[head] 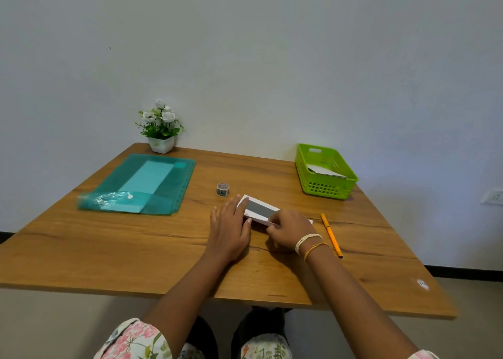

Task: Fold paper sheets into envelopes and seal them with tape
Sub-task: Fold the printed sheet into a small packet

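Note:
A white paper sheet [260, 208], folded into a long narrow shape with a raised flap casting a grey shadow, lies at the middle of the wooden table [136, 250]. My left hand [230, 229] lies flat on its left end, fingers spread over the near edge. My right hand [288, 229] pinches the near edge of the paper further right and hides that end. A small roll of tape [223, 189] stands just beyond the paper, to the left, untouched.
A teal plastic folder [163, 195] with pale sheets inside lies at the left. A green basket [326, 188] at the back right holds folded white paper. An orange pencil [330, 235] lies right of my hands. A potted plant [160, 127] stands at the back.

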Demonstrator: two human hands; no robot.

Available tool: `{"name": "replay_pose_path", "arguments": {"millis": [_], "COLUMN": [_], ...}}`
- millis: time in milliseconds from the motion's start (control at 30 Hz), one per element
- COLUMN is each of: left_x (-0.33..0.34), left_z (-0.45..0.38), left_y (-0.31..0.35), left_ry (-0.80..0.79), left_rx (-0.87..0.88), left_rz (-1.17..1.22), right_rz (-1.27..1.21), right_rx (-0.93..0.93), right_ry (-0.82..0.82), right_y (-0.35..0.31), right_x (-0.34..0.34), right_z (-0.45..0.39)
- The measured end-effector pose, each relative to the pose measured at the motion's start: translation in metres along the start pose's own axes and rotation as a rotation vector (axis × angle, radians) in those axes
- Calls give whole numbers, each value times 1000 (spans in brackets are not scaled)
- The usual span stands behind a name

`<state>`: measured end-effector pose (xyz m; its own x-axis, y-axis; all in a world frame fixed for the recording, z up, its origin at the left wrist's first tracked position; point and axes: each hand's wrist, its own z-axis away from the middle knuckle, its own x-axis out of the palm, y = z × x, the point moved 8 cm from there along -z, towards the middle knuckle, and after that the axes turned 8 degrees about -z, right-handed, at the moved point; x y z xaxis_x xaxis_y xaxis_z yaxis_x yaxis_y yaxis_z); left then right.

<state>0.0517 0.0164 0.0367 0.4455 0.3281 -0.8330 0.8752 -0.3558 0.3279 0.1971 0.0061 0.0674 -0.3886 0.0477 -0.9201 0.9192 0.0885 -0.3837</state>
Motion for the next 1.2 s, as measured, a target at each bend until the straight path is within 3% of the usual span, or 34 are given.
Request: {"name": "replay_pose_path", "arguments": {"millis": [300,700,1000,1200], "left_x": [-9,23,34,40], "left_z": [3,0,1,0], "left_y": [7,4,3,-2], "left_ry": [65,-203,-334,-384], "left_rx": [33,58,72,53], "left_rz": [-13,-130,-235,-277], "right_rz": [-26,96,88,43], "right_rx": [6,120,-53,-33], "right_ry": [83,-39,164,3], "right_y": [-7,29,5,-1], "right_x": [-42,11,42,69], "right_z": [-14,-36,-24,-16]}}
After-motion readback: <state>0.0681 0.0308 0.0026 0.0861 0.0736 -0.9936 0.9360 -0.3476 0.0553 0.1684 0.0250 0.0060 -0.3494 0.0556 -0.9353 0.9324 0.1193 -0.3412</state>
